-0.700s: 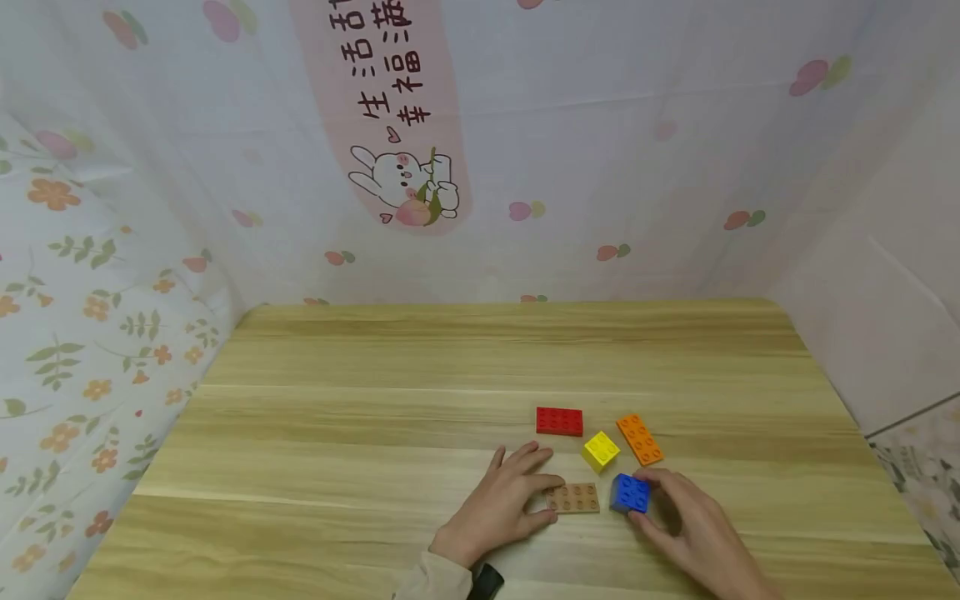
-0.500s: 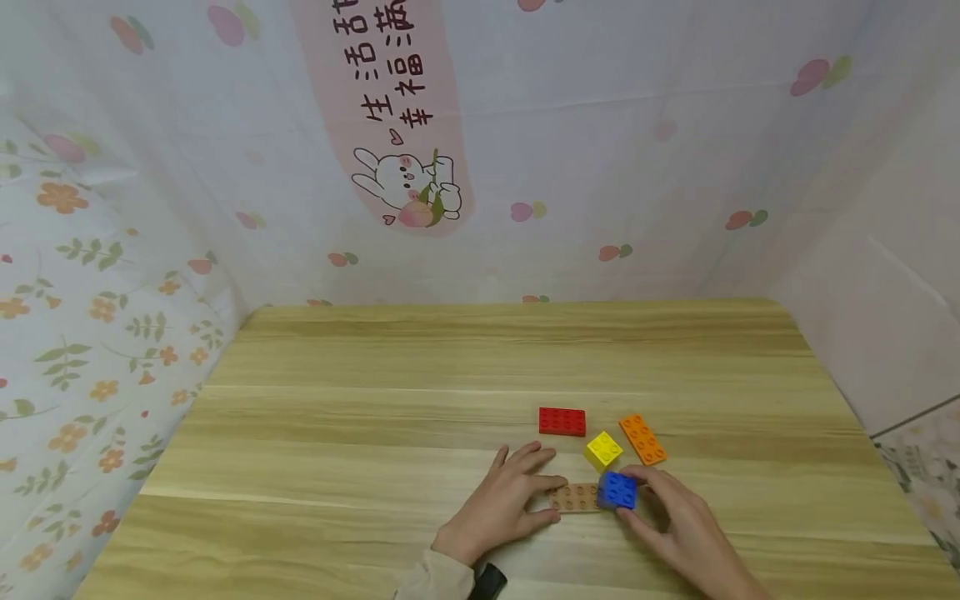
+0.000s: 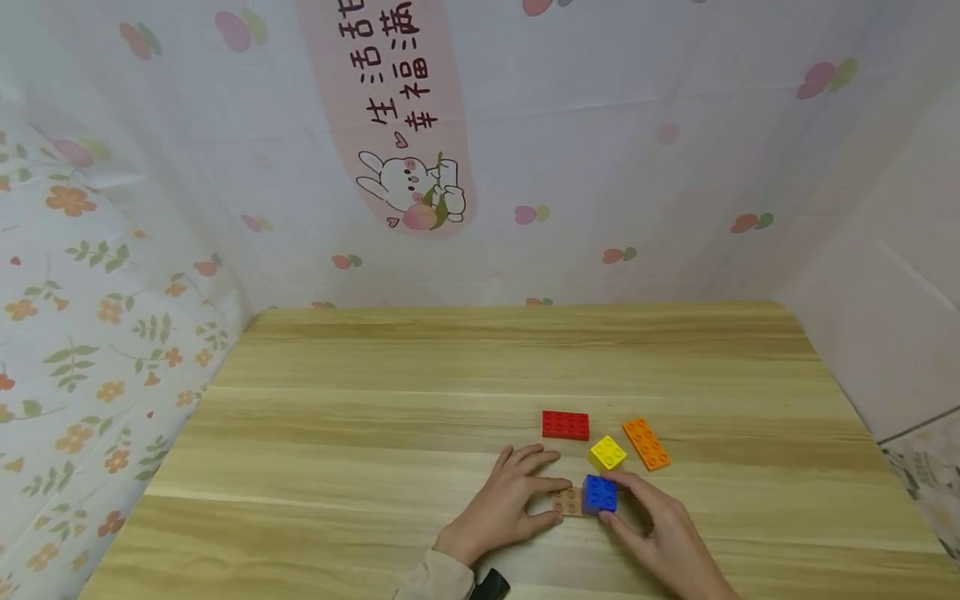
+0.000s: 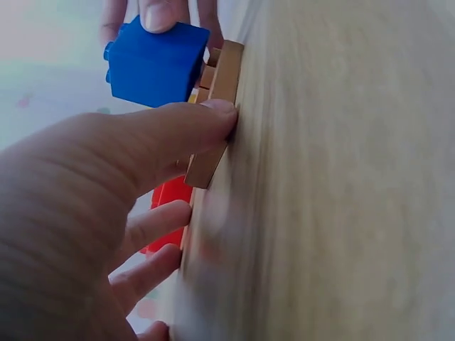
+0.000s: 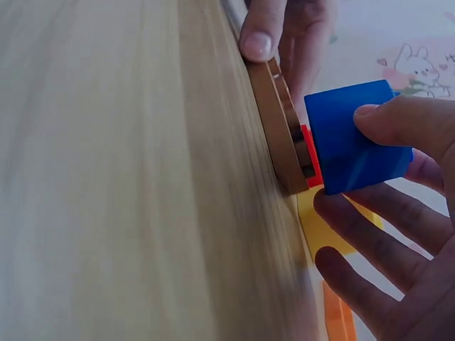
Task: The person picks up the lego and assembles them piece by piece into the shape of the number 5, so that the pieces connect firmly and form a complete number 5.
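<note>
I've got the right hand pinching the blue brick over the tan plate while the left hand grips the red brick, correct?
No: the left hand grips the tan plate; the head view shows the red brick lying apart on the table. The right hand does pinch the blue brick over the tan plate.

The blue block (image 3: 599,495) looks like smooth plastic, a little shiny. The brown block (image 3: 567,501) and red block (image 3: 566,425) look plastic too. The worktop (image 3: 375,433) looks like smooth wood, the curtain (image 3: 600,150) like creased cloth.
</note>
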Motion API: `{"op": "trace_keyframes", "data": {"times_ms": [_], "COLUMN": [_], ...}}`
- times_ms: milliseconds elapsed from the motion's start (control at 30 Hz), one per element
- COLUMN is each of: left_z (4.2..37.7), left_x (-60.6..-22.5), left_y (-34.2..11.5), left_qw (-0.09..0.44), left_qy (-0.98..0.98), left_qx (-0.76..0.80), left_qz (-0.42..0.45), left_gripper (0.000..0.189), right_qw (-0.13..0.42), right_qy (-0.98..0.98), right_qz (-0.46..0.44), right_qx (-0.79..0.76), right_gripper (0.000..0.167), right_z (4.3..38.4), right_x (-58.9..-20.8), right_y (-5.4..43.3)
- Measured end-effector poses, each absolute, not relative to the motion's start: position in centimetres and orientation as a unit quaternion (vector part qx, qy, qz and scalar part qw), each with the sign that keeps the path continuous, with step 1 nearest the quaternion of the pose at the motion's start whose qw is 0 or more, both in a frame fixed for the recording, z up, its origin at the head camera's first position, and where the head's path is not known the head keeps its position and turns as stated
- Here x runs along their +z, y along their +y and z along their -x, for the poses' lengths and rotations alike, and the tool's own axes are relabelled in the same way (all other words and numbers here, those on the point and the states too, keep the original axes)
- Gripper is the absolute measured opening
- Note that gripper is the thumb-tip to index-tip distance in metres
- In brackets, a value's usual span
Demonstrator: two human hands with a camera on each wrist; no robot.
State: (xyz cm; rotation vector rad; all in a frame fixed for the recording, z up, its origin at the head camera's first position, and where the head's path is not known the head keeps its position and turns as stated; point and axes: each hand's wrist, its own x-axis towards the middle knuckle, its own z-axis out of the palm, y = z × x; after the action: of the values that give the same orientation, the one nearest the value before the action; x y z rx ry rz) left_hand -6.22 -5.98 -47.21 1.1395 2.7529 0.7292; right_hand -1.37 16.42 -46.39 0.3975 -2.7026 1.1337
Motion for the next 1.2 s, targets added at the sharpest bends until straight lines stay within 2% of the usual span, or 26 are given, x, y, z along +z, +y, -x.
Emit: {"op": "trace_keyframes", "data": {"times_ms": [700, 1200], "left_z": [6.59, 6.65], "left_x": [-48.19, -48.19], "left_y": [-6.31, -6.36], "left_qw": [0.003, 0.014], "left_qy": [0.882, 0.883], "left_qx": [0.277, 0.279], "left_qz": [-0.381, -0.376], "left_gripper": [0.034, 0.037], "right_qw": [0.134, 0.153], "right_qy": [-0.892, -0.888], "right_qz": [-0.169, -0.186], "right_qx": [0.397, 0.391], "right_gripper": [0.052, 0.055], "right_z": [1.18, 1.2], "right_x": [-47.08, -47.45], "right_y": [16.47, 16.35]}}
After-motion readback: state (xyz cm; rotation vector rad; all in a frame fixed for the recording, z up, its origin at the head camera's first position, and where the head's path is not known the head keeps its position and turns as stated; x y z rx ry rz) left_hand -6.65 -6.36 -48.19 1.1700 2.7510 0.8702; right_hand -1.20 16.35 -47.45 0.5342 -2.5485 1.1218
